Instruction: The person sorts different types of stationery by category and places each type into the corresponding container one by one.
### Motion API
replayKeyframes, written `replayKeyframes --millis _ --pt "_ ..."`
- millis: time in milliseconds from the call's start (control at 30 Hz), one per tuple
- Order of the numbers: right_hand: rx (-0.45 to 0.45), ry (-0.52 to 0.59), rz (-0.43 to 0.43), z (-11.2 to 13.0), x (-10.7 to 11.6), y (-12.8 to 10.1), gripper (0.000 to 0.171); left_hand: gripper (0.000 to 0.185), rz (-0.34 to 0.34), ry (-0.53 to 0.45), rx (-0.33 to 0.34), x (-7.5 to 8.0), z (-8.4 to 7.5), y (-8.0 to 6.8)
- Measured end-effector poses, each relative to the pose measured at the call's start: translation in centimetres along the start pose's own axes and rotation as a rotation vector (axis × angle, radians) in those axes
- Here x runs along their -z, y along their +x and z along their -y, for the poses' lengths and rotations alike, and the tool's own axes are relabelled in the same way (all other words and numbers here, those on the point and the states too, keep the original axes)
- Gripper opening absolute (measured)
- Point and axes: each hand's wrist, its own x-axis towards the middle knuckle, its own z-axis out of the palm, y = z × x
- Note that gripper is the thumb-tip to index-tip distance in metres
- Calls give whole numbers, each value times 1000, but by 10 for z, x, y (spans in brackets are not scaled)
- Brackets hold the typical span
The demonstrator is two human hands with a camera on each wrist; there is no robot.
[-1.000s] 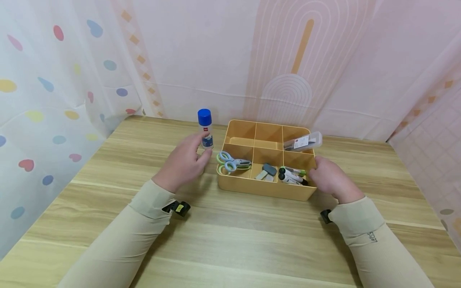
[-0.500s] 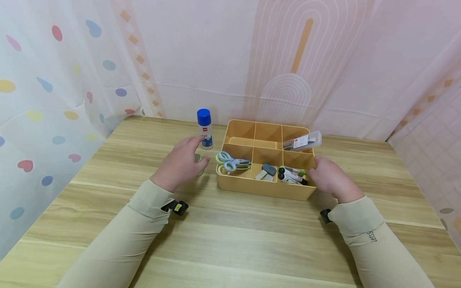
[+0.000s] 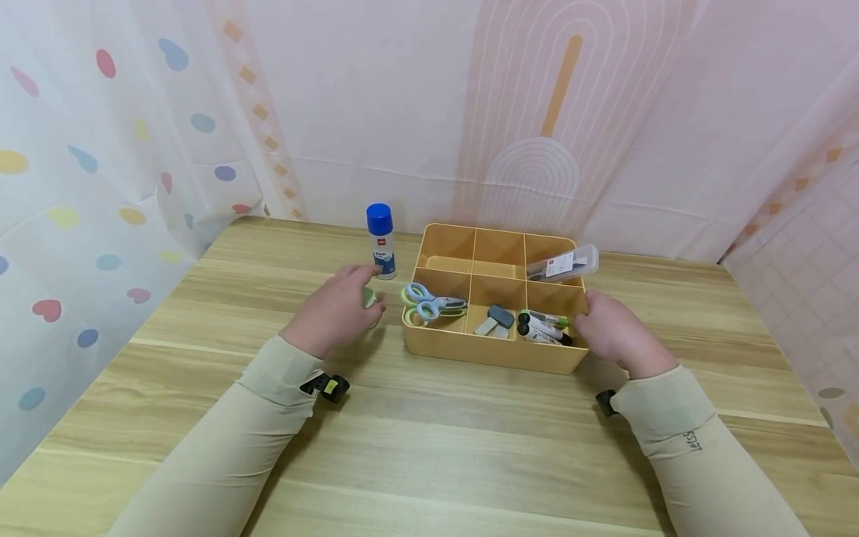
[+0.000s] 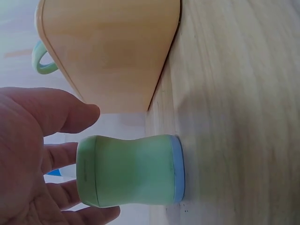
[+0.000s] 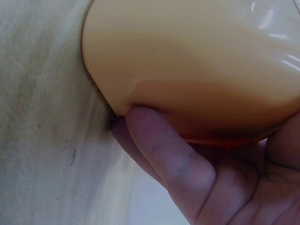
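A small green waisted cylinder with a light blue base stands upright on the table; its kind is not clear. My left hand is around its top, fingers behind it and thumb apart from it in the left wrist view. In the head view the hand mostly hides it. My right hand grips the right side of a yellow divided organizer box, its fingers against the outer wall in the right wrist view. Scissors, erasers, markers and a clear plastic case are in its compartments.
A blue-capped white bottle stands upright just beyond my left fingers, left of the box. The wooden table ends at a patterned curtain behind.
My left hand has come down slightly from near the bottle to around the green cylinder, which now shows partly between thumb and fingers. The right hand and box stay in place.
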Motion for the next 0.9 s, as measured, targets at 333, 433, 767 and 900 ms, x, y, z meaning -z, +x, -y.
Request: replayKeyframes --millis 333,433,767,900 --pt "1 -8 -2 1 0 0 44 64 20 1 5 -2 1 0" --pt "-6 -3 -4 1 0 0 44 64 29 -2 7 -2 1 0" --pt "-12 3 -2 0 -1 1 43 59 47 -9 8 -3 -1 -2" --pt "-8 6 2 -1 -1 0 44 58 52 -2 14 -4 -2 -3"
